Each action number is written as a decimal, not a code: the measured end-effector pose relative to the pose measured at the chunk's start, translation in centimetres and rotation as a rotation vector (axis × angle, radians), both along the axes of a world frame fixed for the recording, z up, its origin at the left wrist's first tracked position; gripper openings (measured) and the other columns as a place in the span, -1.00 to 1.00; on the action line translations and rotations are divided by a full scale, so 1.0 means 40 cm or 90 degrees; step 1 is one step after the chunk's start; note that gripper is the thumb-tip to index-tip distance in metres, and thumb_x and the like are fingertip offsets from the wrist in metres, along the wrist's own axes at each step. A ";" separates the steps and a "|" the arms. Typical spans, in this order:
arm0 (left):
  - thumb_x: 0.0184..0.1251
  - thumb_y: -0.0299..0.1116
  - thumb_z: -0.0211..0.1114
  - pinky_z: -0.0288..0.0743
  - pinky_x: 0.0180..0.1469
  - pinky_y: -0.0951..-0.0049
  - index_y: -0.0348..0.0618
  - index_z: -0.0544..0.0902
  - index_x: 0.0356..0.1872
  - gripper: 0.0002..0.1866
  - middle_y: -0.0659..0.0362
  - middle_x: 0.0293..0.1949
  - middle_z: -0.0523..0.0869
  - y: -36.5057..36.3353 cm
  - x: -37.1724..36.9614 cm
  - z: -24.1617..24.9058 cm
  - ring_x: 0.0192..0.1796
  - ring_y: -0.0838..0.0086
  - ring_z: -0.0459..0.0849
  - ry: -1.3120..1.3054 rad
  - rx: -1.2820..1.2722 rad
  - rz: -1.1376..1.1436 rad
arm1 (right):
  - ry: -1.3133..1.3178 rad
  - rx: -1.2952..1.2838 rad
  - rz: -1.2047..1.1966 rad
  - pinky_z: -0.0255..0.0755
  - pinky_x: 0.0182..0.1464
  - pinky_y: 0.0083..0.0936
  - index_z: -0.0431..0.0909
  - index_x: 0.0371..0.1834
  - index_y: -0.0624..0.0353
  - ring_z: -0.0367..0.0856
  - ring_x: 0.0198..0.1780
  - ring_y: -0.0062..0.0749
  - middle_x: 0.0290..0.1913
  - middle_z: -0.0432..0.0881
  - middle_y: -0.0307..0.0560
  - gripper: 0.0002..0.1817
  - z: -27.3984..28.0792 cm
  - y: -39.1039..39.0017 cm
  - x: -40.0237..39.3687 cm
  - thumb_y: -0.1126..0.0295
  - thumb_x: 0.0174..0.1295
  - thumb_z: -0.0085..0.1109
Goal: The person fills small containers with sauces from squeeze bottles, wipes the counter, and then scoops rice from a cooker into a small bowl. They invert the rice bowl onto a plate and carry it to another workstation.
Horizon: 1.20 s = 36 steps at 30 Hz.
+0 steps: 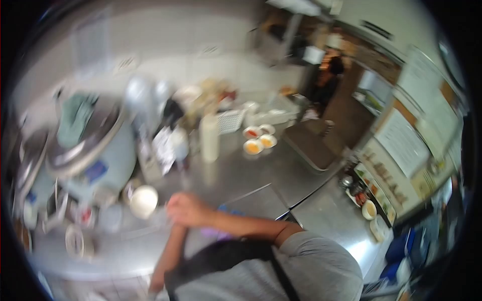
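White bowl (144,202) | just beside hands (190,209), together | blurred: can't tell openness or hold

Blurry pic. Both hands (186,209) overlapping over table (248,173); can't tell if anything's in them. White bowl (144,201) just L of them. Purple item (216,234) partly hidden by R forearm (246,226). Squeeze bottle (210,139) upright fwd of hands, foil (163,149) to its L, white basket (231,122) behind it, R side. 4 sm cups (253,147) grouped R of bottle, red + orange contents. Big pot (118,155) far L, w/ green cloth (74,120) on lid (100,131). Papers (403,143) posted far R.
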State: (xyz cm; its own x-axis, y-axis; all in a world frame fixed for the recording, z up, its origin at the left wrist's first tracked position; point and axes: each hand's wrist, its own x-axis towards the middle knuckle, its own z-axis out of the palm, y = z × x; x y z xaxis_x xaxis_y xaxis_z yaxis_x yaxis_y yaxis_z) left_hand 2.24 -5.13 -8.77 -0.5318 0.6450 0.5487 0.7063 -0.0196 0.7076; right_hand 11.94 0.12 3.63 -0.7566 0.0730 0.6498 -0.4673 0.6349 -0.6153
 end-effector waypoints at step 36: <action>-0.04 -0.22 0.22 0.30 0.02 0.19 -0.12 0.53 -0.14 -0.61 0.01 -0.14 0.55 -0.046 -0.039 0.057 -0.04 0.11 0.47 0.171 -0.075 0.185 | -0.373 0.144 -0.022 0.11 0.20 -0.28 0.30 0.09 0.25 0.18 0.23 -0.15 0.19 0.27 0.05 -0.43 -0.070 0.167 -0.074 0.31 -0.02 0.18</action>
State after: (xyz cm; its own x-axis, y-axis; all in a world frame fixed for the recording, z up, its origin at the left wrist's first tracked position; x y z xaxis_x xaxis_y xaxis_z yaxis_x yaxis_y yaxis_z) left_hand 0.69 -6.97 -6.50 -0.5487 0.5560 0.6244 0.8306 0.2775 0.4828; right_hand 8.99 6.79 0.83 -0.9915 0.0125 0.1294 -0.0698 0.7884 -0.6112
